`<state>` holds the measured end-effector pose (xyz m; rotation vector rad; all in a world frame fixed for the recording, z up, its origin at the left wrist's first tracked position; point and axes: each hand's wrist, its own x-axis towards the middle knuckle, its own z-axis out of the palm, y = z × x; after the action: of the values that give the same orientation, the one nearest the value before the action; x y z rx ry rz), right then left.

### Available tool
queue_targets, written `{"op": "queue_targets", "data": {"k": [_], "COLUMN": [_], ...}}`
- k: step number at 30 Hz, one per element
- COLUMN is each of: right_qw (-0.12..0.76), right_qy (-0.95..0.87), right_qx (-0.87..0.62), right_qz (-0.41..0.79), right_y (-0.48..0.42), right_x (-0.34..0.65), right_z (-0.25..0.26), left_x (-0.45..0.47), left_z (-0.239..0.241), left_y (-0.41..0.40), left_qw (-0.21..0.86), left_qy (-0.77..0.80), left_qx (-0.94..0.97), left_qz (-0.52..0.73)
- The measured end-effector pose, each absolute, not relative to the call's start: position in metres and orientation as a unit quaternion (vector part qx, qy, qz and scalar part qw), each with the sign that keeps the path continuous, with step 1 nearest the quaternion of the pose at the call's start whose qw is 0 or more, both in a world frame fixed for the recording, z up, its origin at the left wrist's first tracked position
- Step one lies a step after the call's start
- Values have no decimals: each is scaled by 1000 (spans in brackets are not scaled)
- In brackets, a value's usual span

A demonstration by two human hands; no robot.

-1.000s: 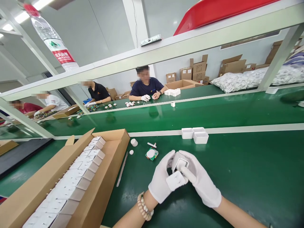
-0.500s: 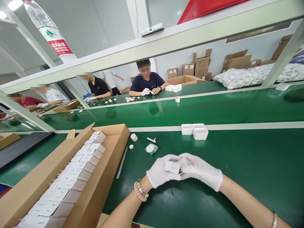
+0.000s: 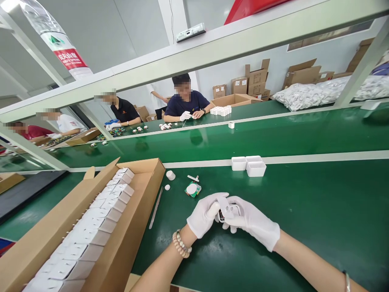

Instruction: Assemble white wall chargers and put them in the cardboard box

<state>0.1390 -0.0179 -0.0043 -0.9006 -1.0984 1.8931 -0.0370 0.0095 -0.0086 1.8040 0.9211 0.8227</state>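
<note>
Head view: white-gloved left hand (image 3: 203,215) and white-gloved right hand (image 3: 253,221) share one small white plastic housing (image 3: 234,210) with flat white plate (image 3: 225,208)

Both grips are grasping this piece between them, raised above the green worktop (image 3: 319,207). The plate is tilted, just beside the left thumb (image 3: 213,210). Beyond the left hand lies a green circuit board (image 3: 198,190) bearing a round white disc (image 3: 191,188). Farther away, three open white rectangular boxes (image 3: 256,169) stand together.

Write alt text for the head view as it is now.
White-gloved left hand and right hand hold small white parts above a green bench. A carton with white units lies at left, three white boxes stand ahead, and co-workers are beyond.
</note>
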Motion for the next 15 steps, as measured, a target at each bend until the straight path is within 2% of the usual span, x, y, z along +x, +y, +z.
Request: {"op": "queue_targets", "data": {"k": [9, 15], "right_qw": [364, 400], "right_qy": [-494, -483], "right_qx": [-383, -346], "right_qz": [690, 697], "right_y": [-15, -18], "right_x": [137, 133], "right_z": [-14, -16], "left_x": [-38, -37], "left_z": [-9, -12], "left_y": [11, 11], "left_qw": [448, 453], "left_qy": [362, 367], "left_qx": [750, 751], "left_qz": [324, 311]}}
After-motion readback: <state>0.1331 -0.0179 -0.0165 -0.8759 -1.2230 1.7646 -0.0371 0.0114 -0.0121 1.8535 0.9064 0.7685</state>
